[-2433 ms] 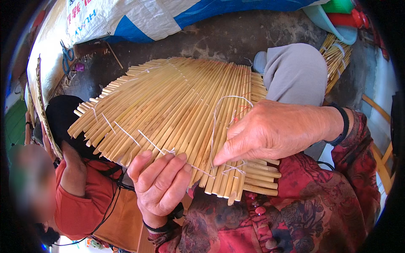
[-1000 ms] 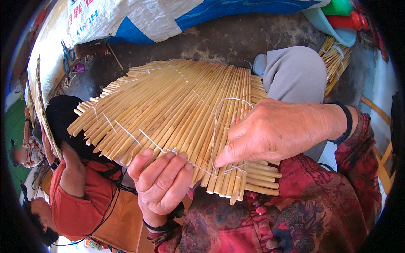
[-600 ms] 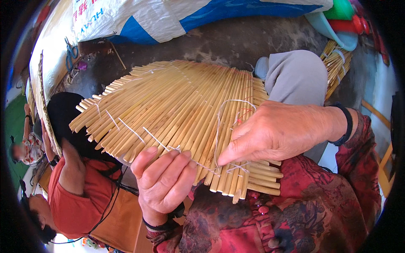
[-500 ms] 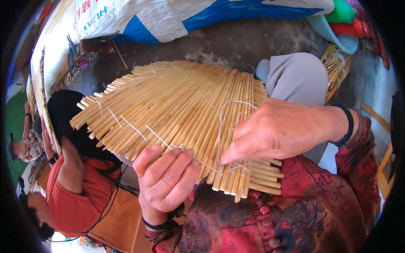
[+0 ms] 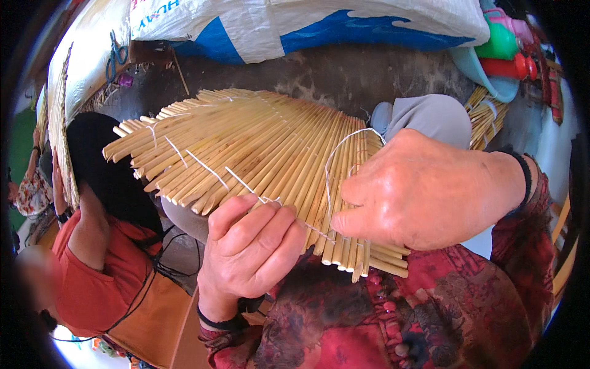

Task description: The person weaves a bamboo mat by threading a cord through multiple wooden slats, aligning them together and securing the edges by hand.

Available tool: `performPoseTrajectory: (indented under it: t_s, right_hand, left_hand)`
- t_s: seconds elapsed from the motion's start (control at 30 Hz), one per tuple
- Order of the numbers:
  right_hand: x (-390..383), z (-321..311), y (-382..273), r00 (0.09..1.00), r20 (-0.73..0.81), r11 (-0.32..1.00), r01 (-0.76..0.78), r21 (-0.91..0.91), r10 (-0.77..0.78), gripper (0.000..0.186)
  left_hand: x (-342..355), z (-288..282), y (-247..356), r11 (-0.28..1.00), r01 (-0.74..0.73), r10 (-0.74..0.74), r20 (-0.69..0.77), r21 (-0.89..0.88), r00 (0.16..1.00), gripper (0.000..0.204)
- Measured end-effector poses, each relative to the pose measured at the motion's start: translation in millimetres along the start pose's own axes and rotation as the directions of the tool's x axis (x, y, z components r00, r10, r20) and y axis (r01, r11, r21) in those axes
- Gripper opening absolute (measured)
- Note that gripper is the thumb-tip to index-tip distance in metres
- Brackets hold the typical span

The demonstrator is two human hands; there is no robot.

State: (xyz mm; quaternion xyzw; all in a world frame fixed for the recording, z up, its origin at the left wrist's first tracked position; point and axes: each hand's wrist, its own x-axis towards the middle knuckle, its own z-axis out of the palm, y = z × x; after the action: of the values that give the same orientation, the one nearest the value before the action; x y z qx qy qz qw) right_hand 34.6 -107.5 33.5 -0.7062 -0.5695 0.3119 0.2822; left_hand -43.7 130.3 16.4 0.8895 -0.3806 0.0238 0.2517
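A fan-shaped mat of straw-coloured plant stalks (image 5: 270, 147) lies slanted across my lap, stitched in rows with white thread. My left hand (image 5: 253, 249) grips its near edge, fingers curled over the top beside the stitches. At the narrow right part of the mat, my right hand (image 5: 424, 190) is closed in a pinch low over the stalks. From its fingertips a loop of white thread (image 5: 329, 166) arcs up and passes back behind the hand. Whether a needle is between those fingers is hidden.
A grey-trousered knee (image 5: 433, 117) rises behind the mat. Beyond lies a large white-and-blue woven sack (image 5: 258, 31). Blue scissors (image 5: 115, 56) are at the far left, near a person in an orange shirt (image 5: 104, 264). A light-blue basin (image 5: 501, 86) and a tied stalk bundle (image 5: 487, 120) stand at the right.
My right hand has turned its back upward and now covers more of the mat's right end. The thread loop stands wider. My left hand keeps its grip on the edge.
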Motion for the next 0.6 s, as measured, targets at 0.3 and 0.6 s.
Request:
performPoseTrajectory:
  t_s: [0.3,0.6]
  right_hand:
    - [-1,0,-6,0.994,-0.046,0.988,-0.100,-0.118,0.095,0.016]
    - [-21,-16,6,0.965,-0.125,0.959,-0.248,-0.138,0.231,0.018]
  left_hand:
    - [10,5,-15,0.990,-0.085,0.075,-0.086,-0.116,0.993,0.026]
    - [42,9,-32,0.996,-0.086,0.080,-0.205,-0.025,0.975,0.029]
